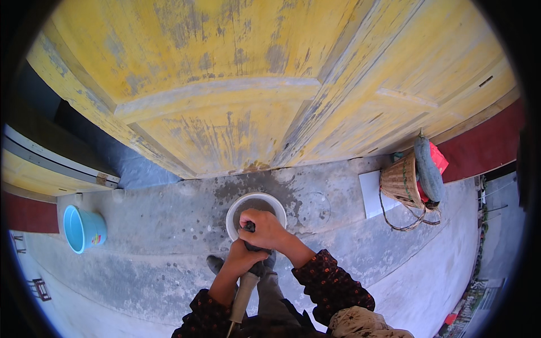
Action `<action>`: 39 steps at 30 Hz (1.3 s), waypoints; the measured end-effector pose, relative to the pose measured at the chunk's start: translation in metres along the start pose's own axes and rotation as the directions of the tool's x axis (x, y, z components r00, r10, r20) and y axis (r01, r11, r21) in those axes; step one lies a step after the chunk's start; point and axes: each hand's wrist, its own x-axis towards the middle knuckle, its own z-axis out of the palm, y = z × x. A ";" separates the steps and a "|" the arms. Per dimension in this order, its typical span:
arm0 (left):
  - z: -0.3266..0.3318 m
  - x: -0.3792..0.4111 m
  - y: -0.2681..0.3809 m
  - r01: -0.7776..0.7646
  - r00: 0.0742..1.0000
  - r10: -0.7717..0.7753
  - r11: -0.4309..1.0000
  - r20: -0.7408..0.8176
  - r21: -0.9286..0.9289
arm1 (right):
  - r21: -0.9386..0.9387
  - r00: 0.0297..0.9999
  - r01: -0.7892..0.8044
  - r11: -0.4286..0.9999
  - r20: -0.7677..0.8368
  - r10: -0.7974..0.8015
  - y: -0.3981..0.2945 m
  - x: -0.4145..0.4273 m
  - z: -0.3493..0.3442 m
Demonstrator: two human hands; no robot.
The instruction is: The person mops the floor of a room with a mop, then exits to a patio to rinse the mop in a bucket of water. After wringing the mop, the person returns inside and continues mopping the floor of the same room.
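Both hands grip the dark, wet-looking cloth head (256,247) of what appears to be a mop, above a round pale bucket (231,222). My right hand (264,229) is wrapped around its far part, over the bucket's opening. Nearer to me, my left hand (246,258) holds the cloth just beyond the pale sleeve (244,293) of the handle. From there the handle slants down toward my left forearm and ends in a thin metal rod at the lower edge. Murky water (255,204) shows in the bucket, partly hidden by my right hand.
Peeling yellow doors (236,84) rise beyond the bucket, with a dark opening at left. A light-blue bucket (91,230) stands left. At right, a woven basket (397,181) holds a large green gourd (427,169) beside a white panel (367,198). Wet patches (241,183) mark the concrete.
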 end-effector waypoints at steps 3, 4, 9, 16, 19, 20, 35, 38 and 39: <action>0.002 -0.002 -0.004 0.019 0.999 -0.013 0.992 -0.050 0.125 | -0.031 0.997 -0.067 0.997 0.022 0.068 0.008 -0.003 0.007; 0.002 -0.002 -0.007 0.033 0.998 -0.024 0.987 -0.062 0.154 | -0.044 0.995 -0.086 0.995 0.037 0.088 0.009 -0.004 0.009; 0.000 -0.001 -0.015 0.049 0.995 -0.027 0.970 -0.094 0.237 | -0.103 0.981 -0.155 0.982 0.101 0.166 0.014 -0.002 0.018; 0.007 0.008 -0.020 0.117 0.981 -0.043 0.911 -0.190 0.397 | -0.129 0.971 -0.223 0.966 0.055 0.232 0.028 -0.005 0.019; 0.002 0.005 -0.014 0.016 0.982 0.013 0.988 -0.190 0.152 | 0.131 0.980 -0.191 0.973 0.080 0.181 0.023 -0.007 0.010; 0.001 0.004 -0.013 -0.011 0.983 0.017 0.999 -0.181 0.033 | 0.245 0.975 -0.201 0.949 0.140 0.170 0.014 -0.005 -0.002; 0.041 0.005 0.026 -0.277 0.952 0.253 0.952 0.172 0.127 | 0.088 0.978 -0.083 0.993 -0.185 0.098 -0.004 -0.035 -0.036; 0.054 0.024 0.021 -0.381 0.920 0.360 0.916 0.157 0.129 | 0.050 0.991 -0.091 0.995 -0.091 0.096 -0.010 -0.022 -0.044; 0.051 0.025 0.023 -0.349 0.933 0.331 0.928 0.140 0.130 | 0.059 0.991 -0.113 0.992 -0.060 0.116 -0.028 -0.024 -0.051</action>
